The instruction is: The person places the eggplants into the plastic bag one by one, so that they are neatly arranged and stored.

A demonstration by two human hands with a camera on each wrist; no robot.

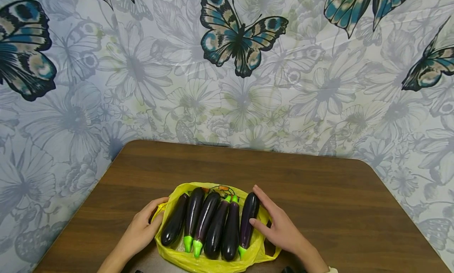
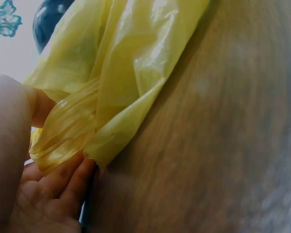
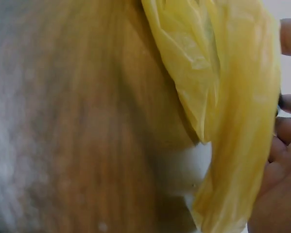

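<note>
A yellow plastic bag (image 1: 203, 266) lies spread on the table, with several glossy dark purple eggplants (image 1: 215, 229) side by side on it. Some point their green stem ends toward me, others away. At the bag's left edge my left hand (image 1: 143, 227) holds the bunched plastic between thumb and fingers; the left wrist view shows the gathered yellow handle (image 2: 70, 131) there. My right hand (image 1: 280, 227) grips the rightmost eggplant (image 1: 249, 212), thumb over its middle and fingers by its far end. In the right wrist view a hanging bag handle (image 3: 247, 111) partly hides that hand.
The brown wooden table (image 1: 305, 182) reaches back to a wall cloth (image 1: 241, 103) printed with butterflies and flowers. An orange tag (image 1: 223, 188) with dark string lies at the bag's far rim. A small dark object (image 1: 288, 270) shows at the bottom edge.
</note>
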